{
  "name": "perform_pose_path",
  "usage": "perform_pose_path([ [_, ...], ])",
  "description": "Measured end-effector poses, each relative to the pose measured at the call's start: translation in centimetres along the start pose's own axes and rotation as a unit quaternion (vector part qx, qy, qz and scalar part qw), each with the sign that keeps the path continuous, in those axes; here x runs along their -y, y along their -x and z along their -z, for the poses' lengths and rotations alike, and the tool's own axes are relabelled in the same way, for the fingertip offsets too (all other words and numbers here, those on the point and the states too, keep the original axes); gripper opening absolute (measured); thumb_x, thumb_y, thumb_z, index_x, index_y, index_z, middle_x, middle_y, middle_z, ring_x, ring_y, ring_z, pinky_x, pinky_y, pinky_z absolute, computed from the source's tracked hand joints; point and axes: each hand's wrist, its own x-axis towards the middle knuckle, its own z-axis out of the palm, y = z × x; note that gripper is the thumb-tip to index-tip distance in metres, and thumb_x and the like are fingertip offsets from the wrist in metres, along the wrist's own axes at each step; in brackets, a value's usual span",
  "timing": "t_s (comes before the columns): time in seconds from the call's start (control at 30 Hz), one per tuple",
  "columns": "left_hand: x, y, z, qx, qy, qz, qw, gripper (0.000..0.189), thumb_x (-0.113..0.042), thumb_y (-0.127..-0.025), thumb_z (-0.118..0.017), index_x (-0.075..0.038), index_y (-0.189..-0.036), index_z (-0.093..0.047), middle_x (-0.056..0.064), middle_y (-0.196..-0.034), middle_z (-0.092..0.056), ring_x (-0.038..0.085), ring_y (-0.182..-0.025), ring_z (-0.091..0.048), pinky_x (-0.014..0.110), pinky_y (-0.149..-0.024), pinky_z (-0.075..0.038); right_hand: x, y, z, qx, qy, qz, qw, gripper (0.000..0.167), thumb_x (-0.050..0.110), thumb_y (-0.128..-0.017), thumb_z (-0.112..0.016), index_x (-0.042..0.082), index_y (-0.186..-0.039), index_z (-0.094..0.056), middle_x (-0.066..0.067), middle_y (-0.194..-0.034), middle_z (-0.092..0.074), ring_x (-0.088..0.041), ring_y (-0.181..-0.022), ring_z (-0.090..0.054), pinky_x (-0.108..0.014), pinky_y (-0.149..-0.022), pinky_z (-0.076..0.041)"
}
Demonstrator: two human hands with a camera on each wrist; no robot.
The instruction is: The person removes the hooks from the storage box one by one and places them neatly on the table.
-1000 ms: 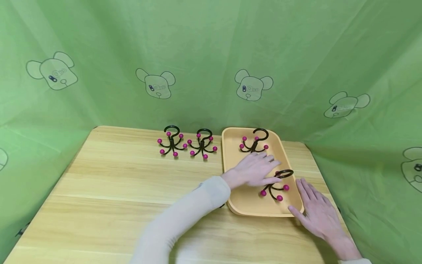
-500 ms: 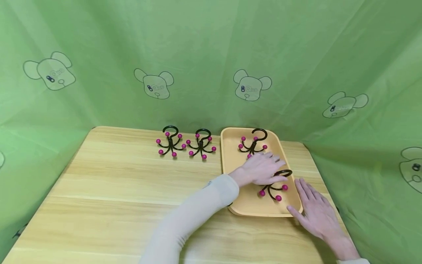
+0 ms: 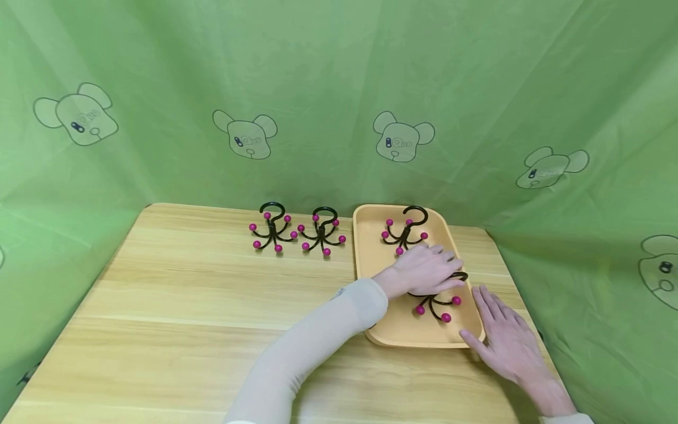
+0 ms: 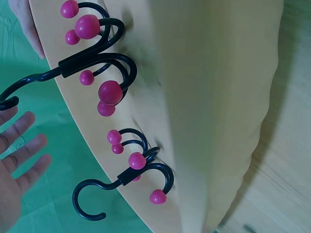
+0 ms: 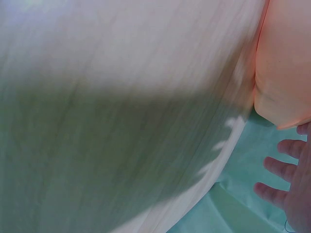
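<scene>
In the head view, a black hanging hook (image 3: 433, 303) with several curled arms tipped by pink balls lies in the front of the tan tray (image 3: 385, 343). My left hand (image 3: 426, 270) reaches over this hook and hides part of it. The left wrist view shows the same front hook (image 4: 80, 64), with extended fingers beside the end of its curve. A matching hook (image 3: 406, 234) stands behind the hand in the tray. At the tray's right side rests my right hand (image 3: 505, 341), fingers extended along the outside and thumb by the near corner.
Two more such hooks, a left one (image 3: 272, 228) and a right one (image 3: 321, 232), stand at the back of the wooden table (image 3: 201, 330), left of the tray. A green curtain (image 3: 328, 70) with printed bear heads surrounds the table's back and sides.
My left hand has shifted slightly right over the tray, covering more of the front hook's curve. The right hand keeps its place beside the tray, and the hooks look unmoved.
</scene>
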Motion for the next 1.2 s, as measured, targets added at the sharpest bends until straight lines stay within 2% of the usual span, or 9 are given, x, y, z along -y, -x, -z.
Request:
perform_pose_path([
  [0.3,-0.1,-0.2,0.1,0.000,-0.022,-0.008,0.9997,0.047,-0.052,-0.114,-0.022,-0.031,-0.137,-0.057,-0.011,-0.135,-0.067,0.009,-0.123,-0.064,0.026,-0.093,-0.057,-0.1,-0.1,-0.2,-0.002,0.004,0.006,1.0000,0.099,0.057,-0.097,-0.064,0.011,-0.170,-0.015,-0.021,-0.171,-0.034,-0.051,-0.144,-0.045,-0.066,-0.111,-0.041],
  [0.47,-0.1,-0.1,-0.1,-0.011,-0.040,-0.010,0.9991,0.046,-0.048,-0.115,-0.022,-0.030,-0.137,-0.058,-0.011,-0.135,-0.068,0.009,-0.123,-0.065,0.026,-0.093,-0.058,-0.1,-0.2,-0.2,0.002,0.006,0.008,1.0000,0.099,0.057,-0.098,-0.064,0.012,-0.170,-0.014,-0.021,-0.172,-0.032,-0.050,-0.145,-0.045,-0.066,-0.112,-0.041],
  [0.73,0.3,0.2,-0.3,-0.021,-0.031,-0.009,0.9992,0.043,-0.047,-0.116,-0.023,-0.031,-0.136,-0.058,-0.012,-0.136,-0.068,0.010,-0.124,-0.065,0.026,-0.094,-0.057,-0.1,0.0,-0.2,0.000,0.004,0.007,1.0000,0.099,0.056,-0.097,-0.065,0.010,-0.170,-0.016,-0.023,-0.169,-0.035,-0.051,-0.143,-0.046,-0.066,-0.111,-0.041],
  [0.93,0.7,0.6,-0.5,-0.034,-0.034,-0.009,0.9988,0.043,-0.047,-0.116,-0.024,-0.031,-0.135,-0.059,-0.011,-0.135,-0.069,0.012,-0.125,-0.065,0.028,-0.099,-0.057,-0.1,0.0,-0.3,0.000,0.001,0.006,1.0000,0.099,0.057,-0.098,-0.064,0.010,-0.170,-0.015,-0.023,-0.170,-0.034,-0.051,-0.144,-0.045,-0.067,-0.112,-0.040],
  [1.2,1.3,1.3,-0.4,-0.045,-0.045,-0.014,0.9979,0.041,-0.050,-0.115,-0.028,-0.030,-0.132,-0.060,-0.009,-0.130,-0.068,0.014,-0.122,-0.067,0.030,-0.096,-0.060,-0.1,0.1,-0.4,-0.003,0.000,0.005,1.0000,0.099,0.057,-0.097,-0.064,0.010,-0.170,-0.016,-0.022,-0.170,-0.035,-0.051,-0.144,-0.046,-0.066,-0.111,-0.041],
])
